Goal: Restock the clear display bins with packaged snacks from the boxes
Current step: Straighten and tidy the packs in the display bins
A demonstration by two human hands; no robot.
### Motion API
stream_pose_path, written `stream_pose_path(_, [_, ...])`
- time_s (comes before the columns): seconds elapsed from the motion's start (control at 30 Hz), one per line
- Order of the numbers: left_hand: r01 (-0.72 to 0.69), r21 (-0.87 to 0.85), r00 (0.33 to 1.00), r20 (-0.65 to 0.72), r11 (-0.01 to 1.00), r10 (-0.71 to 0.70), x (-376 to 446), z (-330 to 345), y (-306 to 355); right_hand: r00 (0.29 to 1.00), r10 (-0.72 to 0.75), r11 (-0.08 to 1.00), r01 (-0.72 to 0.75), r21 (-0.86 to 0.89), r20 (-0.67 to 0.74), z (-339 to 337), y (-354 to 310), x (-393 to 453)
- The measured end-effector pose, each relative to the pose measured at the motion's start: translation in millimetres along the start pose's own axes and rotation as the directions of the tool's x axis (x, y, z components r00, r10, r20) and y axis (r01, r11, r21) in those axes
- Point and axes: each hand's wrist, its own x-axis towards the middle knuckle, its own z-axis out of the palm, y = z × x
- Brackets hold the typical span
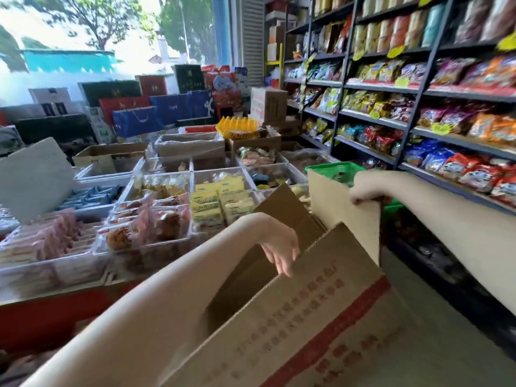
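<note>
A brown cardboard box point(321, 317) with red tape and red print fills the lower middle, its flaps standing up. My left hand point(282, 251) reaches down into the box, fingers hanging loosely behind the near flap; what lies inside is hidden. My right hand point(367, 191) grips the top edge of the far upright flap point(343, 213). Beyond the box, clear display bins point(178, 236) hold packaged snacks: pink wrapped cakes point(145, 227), yellow packets point(220, 202) and blue packets point(92, 195).
Wall shelves point(418, 129) full of snack bags run along the right. A green basket point(332, 170) sits behind the flap. More cartons point(192, 148), a yellow tray point(237, 127) and gift boxes point(139, 121) stand at the back. The display counter's red front point(50, 317) is lower left.
</note>
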Motion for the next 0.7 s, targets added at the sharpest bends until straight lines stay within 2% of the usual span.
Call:
stream_pose_path(0.1, [-0.054, 0.071, 0.998, 0.026, 0.996, 0.052, 45.5, -11.5, 74.6, 0.997, 0.058, 0.994, -0.063, -0.089, -0.06, -13.3, 88.4, -3.9])
stream_pose_path(0.2, [-0.109, 0.157, 0.994, 0.022, 0.982, 0.107, 96.5, -22.7, 140.4, 0.984, 0.149, 0.985, -0.156, -0.067, -0.102, -24.6, 171.8, -5.6])
stream_pose_path(0.33, [-0.166, 0.343, 0.983, -0.022, 0.925, 0.185, 168.3, -32.6, 214.3, 0.952, 0.293, 0.949, -0.279, 0.148, -0.087, -31.8, 271.9, -19.4])
stream_pose_path(0.4, [-0.189, 0.406, 0.966, -0.085, 0.894, 0.244, 198.4, -37.0, 244.3, 0.931, 0.359, 0.91, -0.334, 0.246, -0.067, -21.1, 314.6, -17.3])
stream_pose_path(0.5, [-0.254, 0.422, 0.916, -0.183, 0.87, 0.356, 235.8, -41.9, 283.5, 0.876, 0.483, 0.777, -0.436, 0.453, 0.014, 10.2, 373.1, -2.5])
stream_pose_path(0.7, [-0.298, 0.418, 0.897, -0.185, 0.858, 0.402, 334.8, -70.2, 319.9, 0.681, 0.726, 0.428, -0.56, 0.709, 0.099, 74.1, 480.8, 63.7])
